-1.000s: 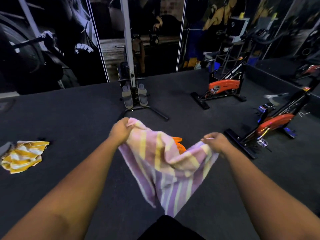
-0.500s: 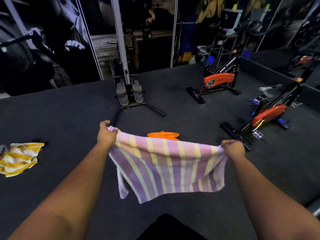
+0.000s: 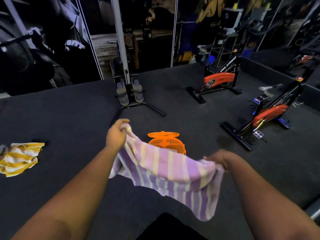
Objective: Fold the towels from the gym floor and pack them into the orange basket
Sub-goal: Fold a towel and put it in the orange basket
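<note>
I hold a purple towel with pale yellow stripes (image 3: 169,172) in the air in front of me. My left hand (image 3: 116,134) grips its upper left corner, raised and farther out. My right hand (image 3: 220,159) grips the opposite corner, lower and nearer to me, so the cloth sags and slants between them. Behind the towel, the orange basket (image 3: 166,142) stands on the dark floor with its lid up; its lower part is hidden by the cloth. A crumpled yellow-and-white striped towel (image 3: 19,157) lies on the floor at the far left.
A rowing-type machine with footplates (image 3: 129,94) stands straight ahead. Two orange-and-black exercise bikes, one (image 3: 219,80) at the back right and one (image 3: 266,116) at the right, stand on the floor. Mirrored or pictured wall panels (image 3: 52,40) close the back.
The towel was first bunched, then stretched flat and level between my hands. Now my right hand has dropped and come nearer, and the cloth sags and tilts. More of the basket shows.
</note>
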Demonstrator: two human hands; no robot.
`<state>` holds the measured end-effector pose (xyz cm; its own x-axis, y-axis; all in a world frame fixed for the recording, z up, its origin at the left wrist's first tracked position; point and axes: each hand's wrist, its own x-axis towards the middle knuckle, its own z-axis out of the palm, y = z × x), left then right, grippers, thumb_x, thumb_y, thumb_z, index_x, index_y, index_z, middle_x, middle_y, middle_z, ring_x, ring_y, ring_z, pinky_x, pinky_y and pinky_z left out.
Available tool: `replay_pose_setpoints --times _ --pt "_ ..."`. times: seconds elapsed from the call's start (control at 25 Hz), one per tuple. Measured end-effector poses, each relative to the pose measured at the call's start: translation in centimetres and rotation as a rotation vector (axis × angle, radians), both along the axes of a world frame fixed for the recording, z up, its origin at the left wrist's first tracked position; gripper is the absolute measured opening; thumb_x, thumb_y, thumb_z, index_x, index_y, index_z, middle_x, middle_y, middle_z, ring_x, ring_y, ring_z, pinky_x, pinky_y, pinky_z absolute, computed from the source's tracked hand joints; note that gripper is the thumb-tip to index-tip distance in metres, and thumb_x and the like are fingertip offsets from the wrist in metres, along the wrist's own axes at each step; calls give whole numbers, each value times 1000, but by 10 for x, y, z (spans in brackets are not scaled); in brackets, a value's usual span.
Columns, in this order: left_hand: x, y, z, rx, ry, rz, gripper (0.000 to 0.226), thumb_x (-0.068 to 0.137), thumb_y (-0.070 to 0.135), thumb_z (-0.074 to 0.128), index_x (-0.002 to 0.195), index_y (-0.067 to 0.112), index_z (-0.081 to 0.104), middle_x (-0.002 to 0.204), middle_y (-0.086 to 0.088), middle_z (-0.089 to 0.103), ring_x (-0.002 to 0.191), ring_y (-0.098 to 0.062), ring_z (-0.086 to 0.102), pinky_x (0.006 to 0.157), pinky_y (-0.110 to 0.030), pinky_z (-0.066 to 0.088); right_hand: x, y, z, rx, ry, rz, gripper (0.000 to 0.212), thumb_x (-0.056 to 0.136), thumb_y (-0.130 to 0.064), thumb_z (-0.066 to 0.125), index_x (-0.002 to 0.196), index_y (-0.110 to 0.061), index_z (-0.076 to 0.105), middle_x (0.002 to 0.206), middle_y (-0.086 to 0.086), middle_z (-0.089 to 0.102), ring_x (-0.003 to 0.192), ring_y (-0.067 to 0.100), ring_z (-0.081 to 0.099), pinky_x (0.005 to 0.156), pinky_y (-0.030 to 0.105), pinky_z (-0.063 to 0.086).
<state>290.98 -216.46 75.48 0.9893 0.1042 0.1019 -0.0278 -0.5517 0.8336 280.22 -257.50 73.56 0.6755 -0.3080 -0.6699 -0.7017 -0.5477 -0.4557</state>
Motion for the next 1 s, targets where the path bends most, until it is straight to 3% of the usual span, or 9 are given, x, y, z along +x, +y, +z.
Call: replay_pose_setpoints --times 0.12,0.28,0.44,0.52,0.56,0.72,0.76,0.92,1.0 --pt "-24 -44 -10 -77 132 -303 16 99 10 63 111 19 69 113 -7 70 98 -8 67 102 -29 49 11 36 5 616 -268 -159 29 100 -30 63 109 -3 69 89 13 67 73 20 61 69 34 50" --pt "-52 -85 -24 162 197 -679 46 83 41 83 119 14 71 119 -5 58 108 -12 57 97 -25 46 22 82 28 943 -449 -119 12 97 -16 66 95 -13 78 97 13 75 83 21 72 73 34 60" --pt "-44 -96 -16 365 27 -607 29 88 34 70 81 7 62 94 -13 61 93 -35 61 74 -40 46 30 85 34 917 -557 -196 14 93 -5 62 98 -9 75 96 17 75 85 28 70 77 36 57" --pt "-33 -80 -10 340 -2 -489 7 91 24 70 91 17 70 102 -6 68 100 -29 64 81 -37 49 32 70 32 763 -666 -363 16 92 -1 58 93 -9 72 84 13 74 77 27 66 67 32 54" --pt "-28 -71 -7 312 3 -441 10 90 19 69 99 20 74 108 -3 70 103 -25 65 87 -37 51 33 62 29 669 -711 -422 16 91 -2 57 90 -9 71 81 12 72 75 26 64 64 31 51" --pt "-14 -68 5 300 -40 -472 18 89 16 70 105 22 77 108 0 72 102 -22 67 90 -41 53 32 52 17 115 -709 -208 17 92 -5 50 91 1 67 83 13 64 77 24 57 68 37 47" --pt "-13 -72 8 306 -62 -490 16 90 17 71 104 21 77 108 0 72 102 -22 67 90 -42 53 32 54 18 124 -706 -222 17 91 -6 51 91 -1 68 83 12 65 77 25 58 67 37 48" --pt "-4 -68 15 253 -103 -456 11 89 15 73 99 20 77 104 -1 72 101 -24 67 90 -39 52 31 55 28 814 -497 -380 14 91 -16 63 93 -12 77 91 10 75 79 25 70 63 31 56" --pt "2 -59 18 163 -72 -437 21 87 14 77 108 18 76 112 -2 70 108 -24 66 94 -31 49 31 50 27 717 -388 -133 13 91 -17 72 99 -8 78 97 12 78 83 22 74 65 29 59"
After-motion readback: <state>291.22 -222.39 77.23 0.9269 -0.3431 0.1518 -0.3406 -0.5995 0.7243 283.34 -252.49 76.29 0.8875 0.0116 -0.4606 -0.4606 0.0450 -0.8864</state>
